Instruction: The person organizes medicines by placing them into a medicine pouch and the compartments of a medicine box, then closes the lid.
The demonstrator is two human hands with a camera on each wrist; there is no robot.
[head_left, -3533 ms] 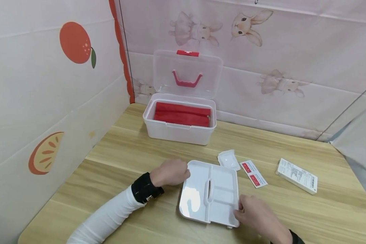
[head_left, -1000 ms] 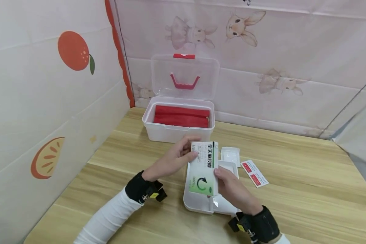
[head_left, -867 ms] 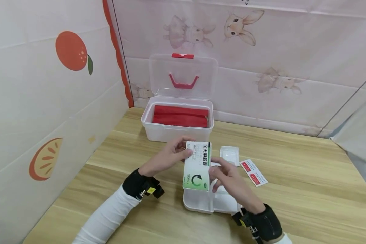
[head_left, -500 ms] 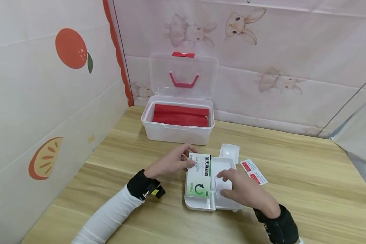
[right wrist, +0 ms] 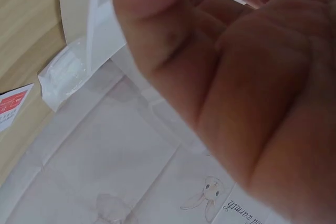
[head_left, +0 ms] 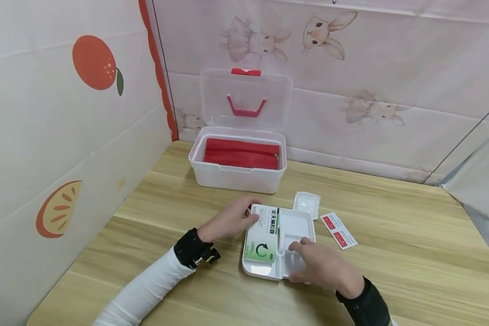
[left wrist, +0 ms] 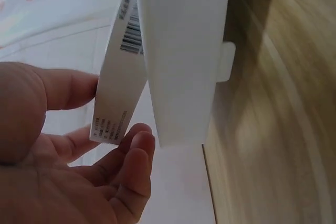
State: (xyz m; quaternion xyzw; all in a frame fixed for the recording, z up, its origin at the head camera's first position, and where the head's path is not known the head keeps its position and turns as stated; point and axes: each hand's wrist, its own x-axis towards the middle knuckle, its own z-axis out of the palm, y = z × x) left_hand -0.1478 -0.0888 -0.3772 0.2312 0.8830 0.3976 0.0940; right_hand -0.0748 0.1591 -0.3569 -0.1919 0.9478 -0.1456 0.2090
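Observation:
My left hand pinches the far end of a white and green medicine box between thumb and fingers. The box lies lengthwise over the left compartment of a white divided tray. In the left wrist view the box leans at an angle against the tray's outer wall, its held end above the rim. My right hand hovers over the tray's near right corner, fingers loosely bent, with nothing seen in them. The right wrist view shows mostly its palm.
Behind the tray stands a clear plastic case, lid raised, with a red zip pouch inside. A small white packet lies at the tray's far right corner, near a red and white card. Fabric walls border the wooden table.
The medicine box, earlier at the table's right, came into both hands over the tray. The right hand has since let go and moved right; the left has lowered the box onto the left compartment.

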